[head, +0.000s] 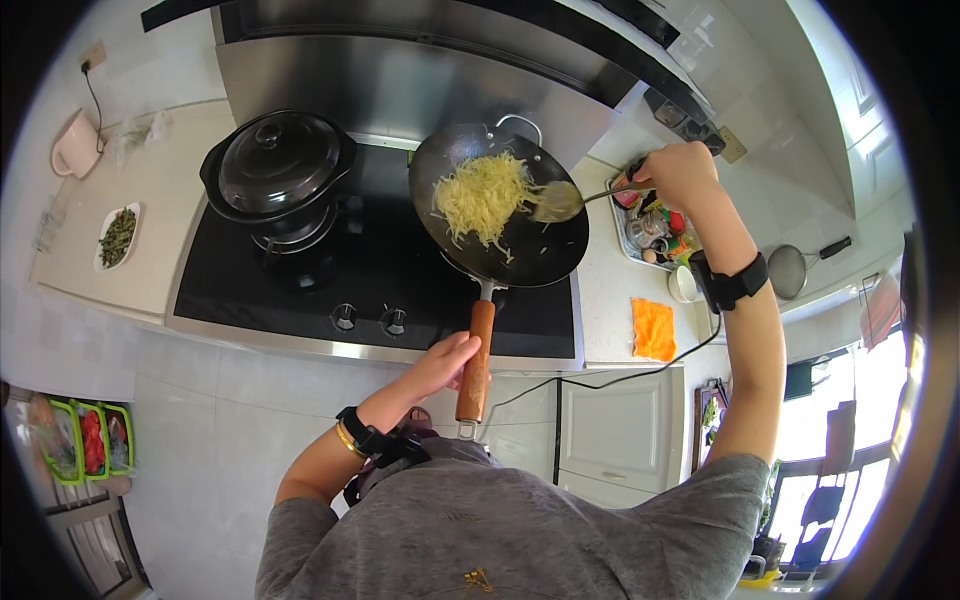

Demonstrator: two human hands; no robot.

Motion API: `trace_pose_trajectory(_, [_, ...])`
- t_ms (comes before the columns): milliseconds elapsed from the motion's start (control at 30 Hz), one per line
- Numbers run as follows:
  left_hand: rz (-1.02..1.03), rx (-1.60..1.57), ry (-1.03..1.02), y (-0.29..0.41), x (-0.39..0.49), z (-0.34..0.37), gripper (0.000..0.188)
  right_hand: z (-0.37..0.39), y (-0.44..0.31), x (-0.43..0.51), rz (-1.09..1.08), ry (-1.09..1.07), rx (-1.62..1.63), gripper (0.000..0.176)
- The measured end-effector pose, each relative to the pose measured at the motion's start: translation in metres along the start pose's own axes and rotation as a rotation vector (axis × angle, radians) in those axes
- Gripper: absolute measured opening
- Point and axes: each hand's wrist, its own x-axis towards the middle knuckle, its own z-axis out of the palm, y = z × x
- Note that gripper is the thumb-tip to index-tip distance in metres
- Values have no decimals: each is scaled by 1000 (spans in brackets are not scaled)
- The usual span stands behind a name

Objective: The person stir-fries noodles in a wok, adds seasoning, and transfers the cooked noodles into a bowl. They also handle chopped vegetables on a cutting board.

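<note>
My left hand [448, 361] grips the wooden handle [475, 367] of a dark wok [525, 259], which sits tilted over the right side of the stove. In the wok lies a heap of pale yellow shredded vegetable [484, 196], perhaps potato. My right hand [681, 174] is raised at the right and holds the handle of a metal spatula [559, 202]. The spatula's blade is inside the wok, touching the right edge of the shreds. Part of my left hand's fingers is hidden behind the wooden handle.
A black lidded pot [279, 166] stands on the left burner of the black glass cooktop [247, 289]. Green vegetables fill a white dish [116, 236] on the left counter. Right of the stove are a seasoning tray [634, 247], a white bowl [682, 284] and an orange cloth [653, 330].
</note>
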Motion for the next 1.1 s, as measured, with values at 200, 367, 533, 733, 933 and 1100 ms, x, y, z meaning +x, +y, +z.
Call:
trace_pose_trajectory(200, [23, 40, 145, -2, -11, -19, 51, 41, -21, 19, -38, 382, -1, 29])
trace_pose_trajectory(367, [17, 80, 188, 4, -17, -25, 50, 25, -2, -4, -127, 596, -28, 36])
trace_pose_trajectory(533, [41, 85, 188, 5, -14, -26, 49, -45, 25, -28, -202, -276, 257, 26])
trace_pose_trajectory(733, [44, 55, 185, -2, -19, -26, 47, -57, -45, -14, -62, -425, 767, 29])
trace_pose_trajectory(933, [24, 80, 246, -1, -21, -40, 47, -49, -37, -29, -334, -124, 484, 33])
trace_pose_trajectory(1100, [55, 103, 218, -7, -20, -45, 47, -16, -52, 3, -185, -267, 942, 31])
